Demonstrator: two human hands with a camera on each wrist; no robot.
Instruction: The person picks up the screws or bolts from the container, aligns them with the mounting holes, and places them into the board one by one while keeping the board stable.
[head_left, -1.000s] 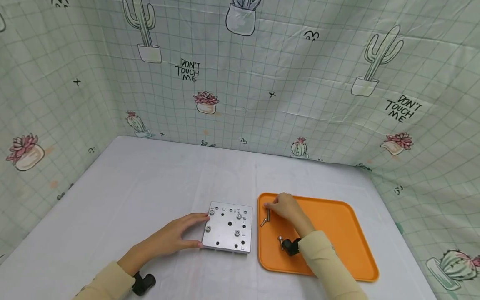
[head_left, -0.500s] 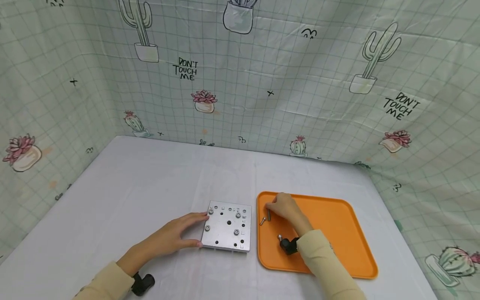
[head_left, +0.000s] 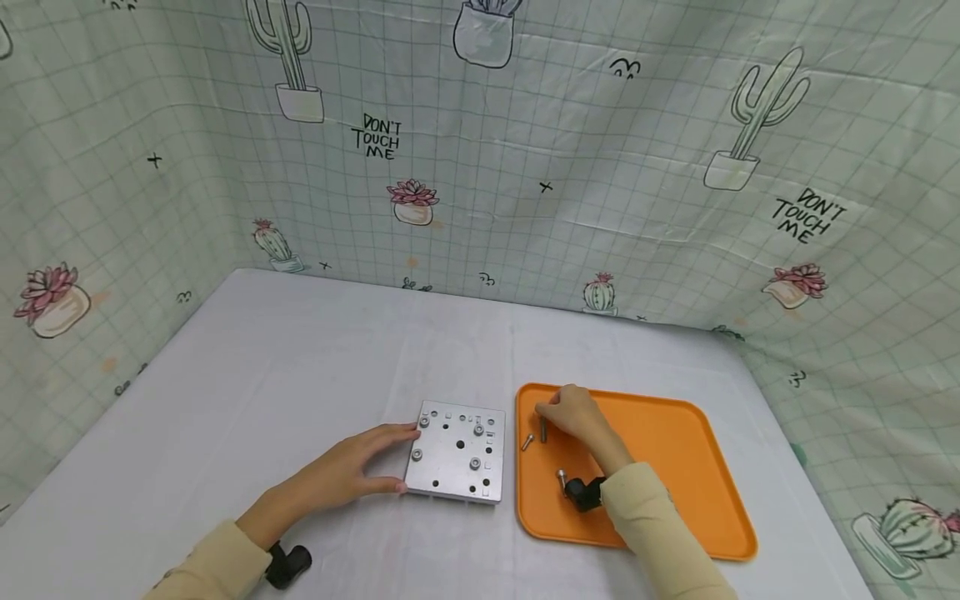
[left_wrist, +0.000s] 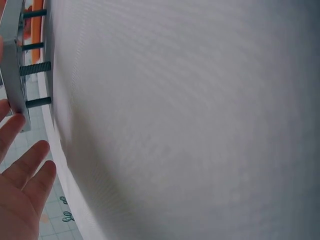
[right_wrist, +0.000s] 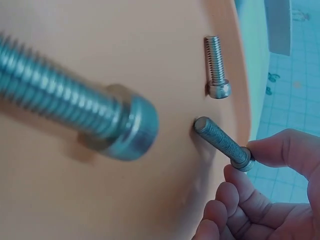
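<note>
My right hand (head_left: 576, 414) pinches the head of a steel socket-head screw (right_wrist: 220, 140) between thumb and index finger. The screw slants, its threaded end down at the orange tray (head_left: 667, 433); whether that end touches is hard to tell. Two more screws lie in the tray: a short one (right_wrist: 216, 65) by the left rim and a second (right_wrist: 75, 100) nearer the wrist camera. My left hand (head_left: 348, 468) rests with extended fingers and thumb against the left edge of a square metal plate (head_left: 448, 471). Several screws stand in its holes, with threaded shanks (left_wrist: 36, 68) jutting out underneath.
Beside the plate's right edge runs the raised left rim (head_left: 517, 492) of the tray. A white cloth (head_left: 315, 358) covers the table. Behind it hangs a cactus-print curtain (head_left: 487, 233). Black wrist devices (head_left: 288, 567) sit at both sleeves.
The right hand and the pinched screw have shifted slightly to the right. The left hand and plate hold their places.
</note>
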